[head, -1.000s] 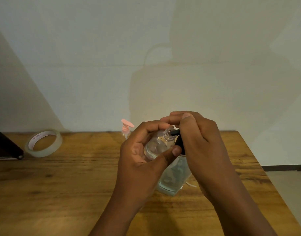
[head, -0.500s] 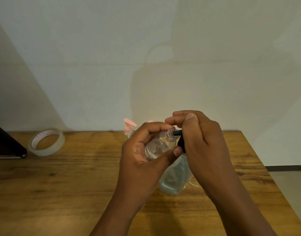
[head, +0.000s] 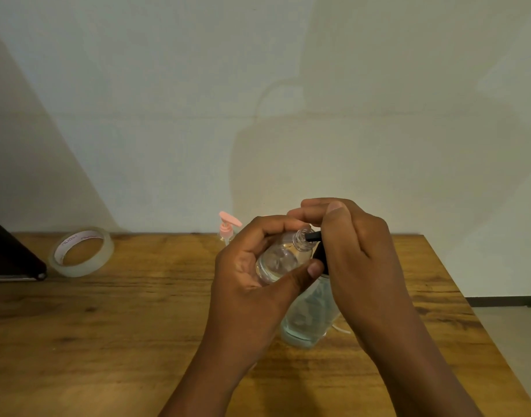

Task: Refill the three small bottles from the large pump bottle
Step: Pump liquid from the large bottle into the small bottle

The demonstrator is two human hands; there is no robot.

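My left hand (head: 255, 275) grips a small clear bottle (head: 283, 258), tilted with its open neck against the black nozzle of the large pump bottle (head: 307, 320). That large clear bottle stands on the wooden table (head: 122, 341) and holds some clear liquid. My right hand (head: 357, 251) covers its black pump head from above, fingers curled over it. Behind my left hand stands another small bottle with a pink pump (head: 228, 227), mostly hidden. A third small bottle is not visible.
A roll of clear tape (head: 80, 254) lies at the back left of the table. A dark flat object (head: 11, 260) sits at the left edge. The wall is right behind the table; the table's right edge drops to the floor.
Both hands and the bottles stay almost as they were; the view has shifted slightly. The small bottle's neck stays at the nozzle.
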